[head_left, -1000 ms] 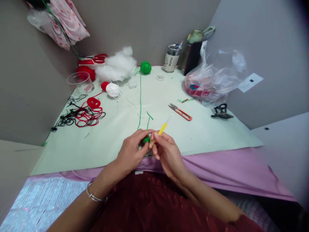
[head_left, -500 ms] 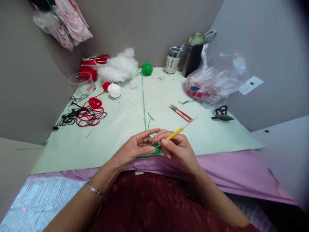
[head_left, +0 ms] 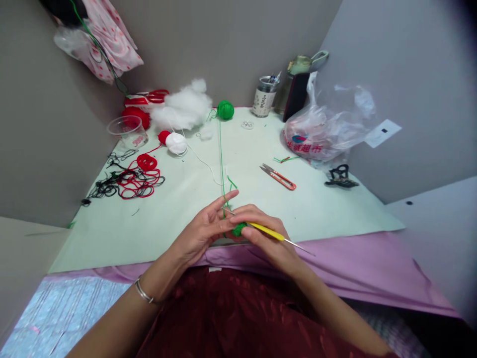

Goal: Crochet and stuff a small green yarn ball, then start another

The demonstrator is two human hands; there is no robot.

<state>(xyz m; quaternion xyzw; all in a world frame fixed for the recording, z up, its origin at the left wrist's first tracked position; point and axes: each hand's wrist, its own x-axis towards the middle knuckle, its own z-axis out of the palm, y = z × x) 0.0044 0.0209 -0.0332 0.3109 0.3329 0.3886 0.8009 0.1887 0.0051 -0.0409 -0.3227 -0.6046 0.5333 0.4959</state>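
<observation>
A yellow-handled crochet hook (head_left: 269,231) is gripped in my right hand (head_left: 266,233), its hooked end toward my left fingers and its thin rear shaft pointing down to the right. Between both hands sits a small green crocheted piece (head_left: 239,229), partly covered by fingers. My left hand (head_left: 204,230) pinches that piece from the left, index finger raised with green yarn (head_left: 221,159) running over it. The strand leads back across the table to a green yarn ball (head_left: 225,110). Short green yarn ends (head_left: 231,182) lie just beyond my fingertips.
Orange thread snips (head_left: 278,177) lie right of centre, with a black hair claw (head_left: 341,177) and a plastic bag (head_left: 324,129) beyond. At left are tangled red and black yarn (head_left: 139,176), a clear cup (head_left: 128,132) and white stuffing (head_left: 182,110). A pen jar (head_left: 264,97) stands at the back.
The hook has swung from pointing up-right to pointing down-right at its rear end. My left index finger has lifted and straightened, and the green piece has shifted slightly left.
</observation>
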